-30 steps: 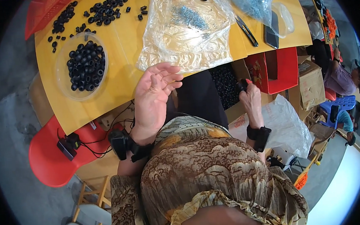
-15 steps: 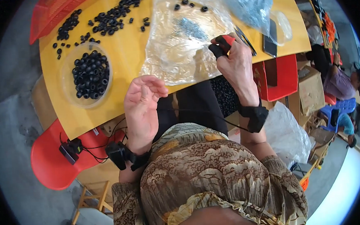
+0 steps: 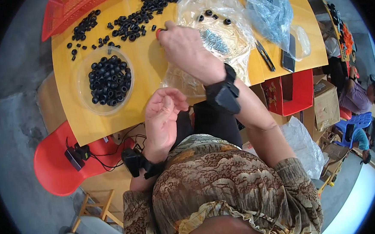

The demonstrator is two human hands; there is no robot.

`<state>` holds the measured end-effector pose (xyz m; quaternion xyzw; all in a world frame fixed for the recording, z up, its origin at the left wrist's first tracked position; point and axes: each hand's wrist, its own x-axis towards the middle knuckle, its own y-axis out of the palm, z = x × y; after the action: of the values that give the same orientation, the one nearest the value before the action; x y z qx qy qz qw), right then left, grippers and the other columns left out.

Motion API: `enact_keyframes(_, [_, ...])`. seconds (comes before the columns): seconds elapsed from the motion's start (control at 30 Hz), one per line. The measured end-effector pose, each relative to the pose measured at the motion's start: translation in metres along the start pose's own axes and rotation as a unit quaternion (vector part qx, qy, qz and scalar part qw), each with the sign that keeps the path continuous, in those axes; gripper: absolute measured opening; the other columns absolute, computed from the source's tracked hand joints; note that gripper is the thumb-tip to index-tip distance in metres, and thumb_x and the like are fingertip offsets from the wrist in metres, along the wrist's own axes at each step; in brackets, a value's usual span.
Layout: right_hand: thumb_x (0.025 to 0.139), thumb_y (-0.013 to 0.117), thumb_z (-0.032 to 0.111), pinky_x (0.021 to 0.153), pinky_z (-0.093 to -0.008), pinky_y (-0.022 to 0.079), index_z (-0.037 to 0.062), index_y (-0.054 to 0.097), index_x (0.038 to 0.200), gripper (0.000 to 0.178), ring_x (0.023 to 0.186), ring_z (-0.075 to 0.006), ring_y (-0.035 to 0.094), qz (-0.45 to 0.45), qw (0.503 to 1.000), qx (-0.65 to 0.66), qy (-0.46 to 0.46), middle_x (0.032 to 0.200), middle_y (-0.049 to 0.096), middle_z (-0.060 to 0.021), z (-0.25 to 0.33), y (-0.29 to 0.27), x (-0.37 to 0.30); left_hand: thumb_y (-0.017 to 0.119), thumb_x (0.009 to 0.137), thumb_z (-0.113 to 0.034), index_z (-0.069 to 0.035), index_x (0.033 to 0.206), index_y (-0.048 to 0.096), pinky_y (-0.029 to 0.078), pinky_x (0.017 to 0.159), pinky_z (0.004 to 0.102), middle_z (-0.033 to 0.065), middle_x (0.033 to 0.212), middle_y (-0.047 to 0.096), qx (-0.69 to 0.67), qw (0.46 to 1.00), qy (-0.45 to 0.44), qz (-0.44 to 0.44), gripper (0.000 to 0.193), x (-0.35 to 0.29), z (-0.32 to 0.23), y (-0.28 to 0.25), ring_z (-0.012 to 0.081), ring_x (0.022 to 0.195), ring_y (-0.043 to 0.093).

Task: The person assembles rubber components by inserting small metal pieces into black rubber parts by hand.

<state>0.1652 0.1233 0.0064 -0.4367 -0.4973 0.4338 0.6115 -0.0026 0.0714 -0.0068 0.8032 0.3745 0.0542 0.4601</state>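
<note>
My right hand (image 3: 192, 52) reaches left across the table, back upward, its fingertips near loose black parts (image 3: 132, 28). A red covering shows on one finger; the other fingers are hidden, so I cannot see whether it holds anything. My left hand (image 3: 164, 116) hovers by the table's front edge, palm up, fingers loosely curled and apart, with nothing in it. To its left a clear round tub (image 3: 83, 97) holds many black ring-like parts (image 3: 110, 81). Beneath and beside my right arm lies a clear plastic sheet or bag (image 3: 190, 14), bearing small silvery pieces (image 3: 213, 42) and several black parts (image 3: 227, 22).
A red plastic basket (image 3: 71, 10) stands at the far left of the yellow table (image 3: 83, 127). On the right are a bluish plastic bag (image 3: 271, 13), a slim black tool (image 3: 265, 56) and a phone (image 3: 293, 52). A red box (image 3: 300, 103) sits below the right edge.
My right hand has swung left from over the right side of the plastic sheet to the loose black parts. My left hand keeps its loose palm-up pose. The view has shifted slightly.
</note>
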Motion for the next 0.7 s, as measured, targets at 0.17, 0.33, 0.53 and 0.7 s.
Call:
enact_keyframes(0.17, [0.068,0.057,0.003,0.053,-0.0343,0.047,0.0036,0.058,0.076,0.008,0.065,-0.0272,0.060,-0.052,0.997,0.041,-0.029,0.075,0.053,-0.0124,0.011,-0.002,-0.009,0.051,0.089,-0.019,0.001,0.100,0.051,0.044,0.074,0.0281,0.0098,0.091,0.057,0.010,1.000,0.017,-0.011,0.022,0.000,-0.006,-0.010,0.0158,0.078,0.055])
enact_keyframes(0.33, [0.066,0.057,0.003,0.056,-0.0394,0.046,0.0006,0.055,0.072,0.006,0.067,-0.0310,0.057,-0.056,0.990,0.047,0.125,0.076,0.052,-0.0140,-0.017,-0.041,-0.067,0.050,0.090,-0.020,0.001,0.099,0.051,0.044,0.072,0.0275,0.0094,0.087,0.057,0.019,1.000,0.019,-0.016,0.023,0.001,-0.005,-0.014,0.0154,0.076,0.055])
enact_keyframes(0.53, [0.064,0.055,0.001,0.058,-0.0414,0.045,-0.0008,0.053,0.073,0.010,0.067,-0.0351,0.056,0.004,0.976,-0.028,0.218,0.078,0.052,-0.0150,-0.056,-0.041,-0.115,0.050,0.089,-0.023,-0.002,0.101,0.049,0.043,0.072,0.0293,0.0088,0.089,0.055,0.030,1.000,0.000,0.006,0.024,0.004,-0.003,-0.009,0.0166,0.079,0.053])
enact_keyframes(0.7, [0.062,0.053,0.000,0.058,-0.0424,0.044,-0.0017,0.055,0.077,0.015,0.070,-0.0372,0.055,-0.030,0.971,0.068,0.227,0.083,0.054,-0.0158,-0.059,-0.032,-0.117,0.049,0.090,-0.022,-0.002,0.101,0.049,0.042,0.072,0.0293,0.0087,0.089,0.055,0.025,1.000,-0.004,0.009,0.023,0.003,0.003,-0.001,0.0166,0.078,0.053])
